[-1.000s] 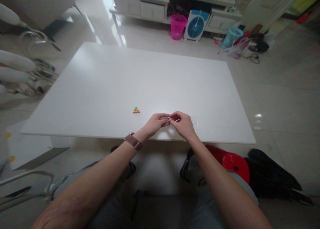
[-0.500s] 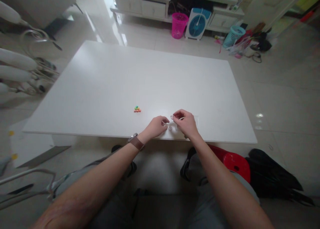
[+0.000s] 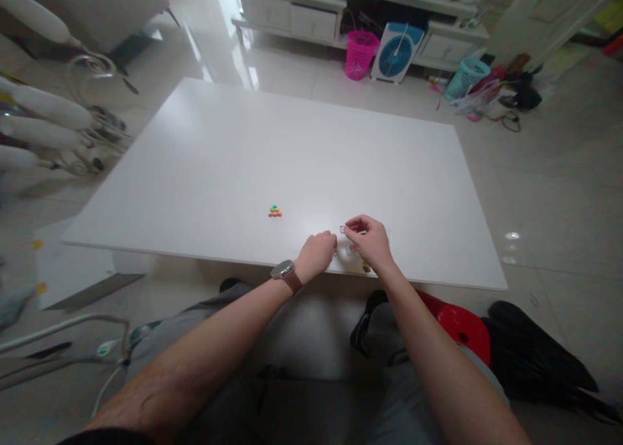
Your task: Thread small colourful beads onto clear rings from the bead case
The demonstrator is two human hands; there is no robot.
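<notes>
My right hand (image 3: 370, 239) pinches a small thin ring-like piece (image 3: 342, 229) between thumb and fingertips, just above the table's near side. Close beside it on the left, my left hand (image 3: 317, 255) is closed with its fingers curled down. A tiny round piece (image 3: 335, 252) shows at its fingertips; whether the hand grips it I cannot tell. Between the hands lies a small clear item (image 3: 350, 250), partly hidden by the right hand. Small dark and yellow pieces (image 3: 366, 267) lie by the right wrist. Left of both hands sits a cluster of green, yellow and orange pieces (image 3: 275, 211).
The white table (image 3: 302, 146) spreads out ahead, its near edge under my wrists. A faint clear flat sheet or case (image 3: 388, 237) lies right of the right hand. Beyond are a pink basket (image 3: 361, 54) and a blue fan (image 3: 396, 52). A red stool (image 3: 464, 331) stands at lower right.
My left hand has turned over from thumb and fingers apart to a closed hand with its back up. The right hand keeps its pinch on the ring-like piece. The whole view has shifted slightly.
</notes>
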